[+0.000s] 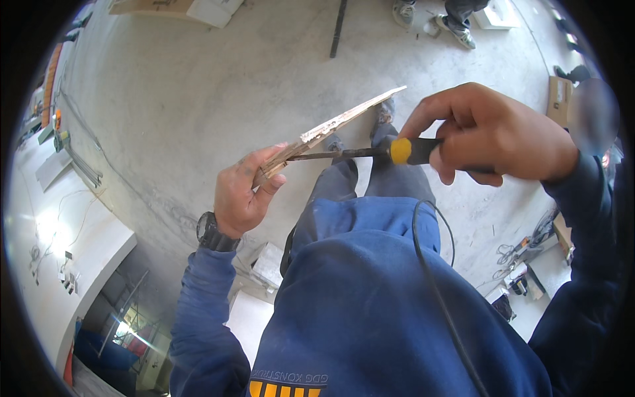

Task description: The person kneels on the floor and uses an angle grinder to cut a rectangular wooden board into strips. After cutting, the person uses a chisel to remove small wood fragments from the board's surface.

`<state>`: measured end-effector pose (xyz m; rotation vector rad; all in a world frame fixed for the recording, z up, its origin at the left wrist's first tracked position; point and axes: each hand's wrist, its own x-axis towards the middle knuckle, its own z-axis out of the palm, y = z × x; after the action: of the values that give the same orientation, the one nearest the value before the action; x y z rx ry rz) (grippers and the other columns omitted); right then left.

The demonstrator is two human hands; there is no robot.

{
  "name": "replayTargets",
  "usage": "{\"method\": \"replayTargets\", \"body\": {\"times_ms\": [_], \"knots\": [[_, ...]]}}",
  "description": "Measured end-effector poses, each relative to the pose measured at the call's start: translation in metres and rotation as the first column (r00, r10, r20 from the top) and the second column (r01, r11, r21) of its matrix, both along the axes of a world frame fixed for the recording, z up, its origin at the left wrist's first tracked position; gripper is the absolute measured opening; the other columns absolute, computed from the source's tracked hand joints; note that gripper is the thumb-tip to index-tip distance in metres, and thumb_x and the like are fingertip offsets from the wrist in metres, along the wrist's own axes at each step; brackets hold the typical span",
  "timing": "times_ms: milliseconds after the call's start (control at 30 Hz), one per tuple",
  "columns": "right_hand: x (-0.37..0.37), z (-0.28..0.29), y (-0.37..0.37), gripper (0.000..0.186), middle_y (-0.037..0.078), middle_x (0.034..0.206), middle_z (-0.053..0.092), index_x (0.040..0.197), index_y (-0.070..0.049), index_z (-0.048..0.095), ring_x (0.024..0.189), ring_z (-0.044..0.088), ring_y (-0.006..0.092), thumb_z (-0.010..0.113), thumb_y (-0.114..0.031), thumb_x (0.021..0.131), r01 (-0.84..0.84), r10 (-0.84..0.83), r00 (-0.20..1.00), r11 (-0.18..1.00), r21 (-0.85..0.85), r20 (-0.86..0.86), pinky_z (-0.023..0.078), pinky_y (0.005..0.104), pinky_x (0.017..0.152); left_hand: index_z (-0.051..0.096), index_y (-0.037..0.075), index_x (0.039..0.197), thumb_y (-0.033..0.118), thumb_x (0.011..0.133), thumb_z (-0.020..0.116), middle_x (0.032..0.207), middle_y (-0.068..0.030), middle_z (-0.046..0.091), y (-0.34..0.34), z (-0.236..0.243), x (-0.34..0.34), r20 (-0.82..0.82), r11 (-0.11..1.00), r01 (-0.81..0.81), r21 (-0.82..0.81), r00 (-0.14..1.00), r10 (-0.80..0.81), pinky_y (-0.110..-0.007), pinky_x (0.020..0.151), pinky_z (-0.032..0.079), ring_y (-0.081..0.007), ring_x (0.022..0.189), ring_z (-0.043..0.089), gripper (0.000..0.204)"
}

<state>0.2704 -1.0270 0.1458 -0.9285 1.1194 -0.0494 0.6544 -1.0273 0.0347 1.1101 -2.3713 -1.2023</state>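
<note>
A thin wooden board (344, 120) with a rough, splintered edge slants up to the right in front of me. My left hand (246, 188) pinches its lower left end between thumb and fingers. In my right hand (493, 135) is a screwdriver (401, 151) with a black and yellow handle, the fingers curled round the grip. Its long dark shaft points left, and the tip meets the wood beside my left fingers. Whether the tip sits in the wood or only touches it, I cannot tell.
A black cable (430, 264) hangs down across my blue top. On the left runs a white counter (99, 255) with small parts on it. A person's shoes (458, 32) stand on the concrete floor ahead. A cardboard box (559, 99) and tangled cables (512, 255) lie to the right.
</note>
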Motion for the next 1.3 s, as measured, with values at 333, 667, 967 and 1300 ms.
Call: {"method": "replayTargets", "body": {"times_ms": [333, 667, 967, 1300], "knots": [[-0.005, -0.010, -0.012, 0.040, 0.008, 0.081, 0.071, 0.120, 0.008, 0.071, 0.054, 0.059, 0.0131, 0.066, -0.014, 0.087, -0.108, 0.108, 0.994, 0.992, -0.059, -0.006, 0.047, 0.0237, 0.053, 0.064, 0.006, 0.133, 0.038, 0.104, 0.067, 0.117, -0.0145, 0.077, -0.001, -0.007, -0.003, -0.035, 1.000, 0.013, -0.016, 0.999, -0.013, -0.037, 0.075, 0.061, -0.0316, 0.092, 0.078, 0.043], [0.012, 0.002, -0.005, 0.038, 0.012, 0.078, 0.072, 0.122, 0.002, 0.072, 0.061, 0.067, 0.0192, 0.068, -0.001, 0.084, -0.446, 0.335, 0.893, 0.591, -0.672, -0.299, 0.054, 0.0353, 0.061, 0.064, 0.006, 0.133, 0.037, 0.104, 0.067, 0.114, -0.0143, 0.077, 0.002, -0.009, -0.002, -0.024, 0.999, -0.008, -0.032, 1.000, 0.008, -0.037, 0.072, 0.060, -0.0317, 0.089, 0.077, 0.043], [0.005, -0.019, -0.004, 0.042, 0.013, 0.079, 0.072, 0.125, 0.000, 0.072, 0.058, 0.064, 0.0208, 0.068, -0.002, 0.083, -0.304, 0.267, 0.951, 0.729, -0.613, -0.154, 0.050, 0.0294, 0.057, 0.065, 0.006, 0.132, 0.038, 0.103, 0.069, 0.112, -0.0152, 0.077, 0.002, -0.015, -0.003, -0.056, 0.997, 0.040, -0.067, 0.997, -0.043, -0.037, 0.073, 0.060, -0.0324, 0.089, 0.077, 0.044], [0.010, -0.012, -0.017, 0.046, 0.012, 0.081, 0.073, 0.130, 0.002, 0.070, 0.048, 0.058, 0.0153, 0.067, -0.001, 0.084, -0.351, 0.269, 0.932, 0.837, -0.420, -0.241, 0.044, 0.0289, 0.046, 0.066, 0.006, 0.131, 0.035, 0.103, 0.069, 0.110, -0.0146, 0.078, -0.008, -0.010, 0.004, 0.004, 1.000, -0.027, 0.006, 1.000, 0.027, -0.035, 0.077, 0.060, -0.0302, 0.092, 0.078, 0.041]]}}
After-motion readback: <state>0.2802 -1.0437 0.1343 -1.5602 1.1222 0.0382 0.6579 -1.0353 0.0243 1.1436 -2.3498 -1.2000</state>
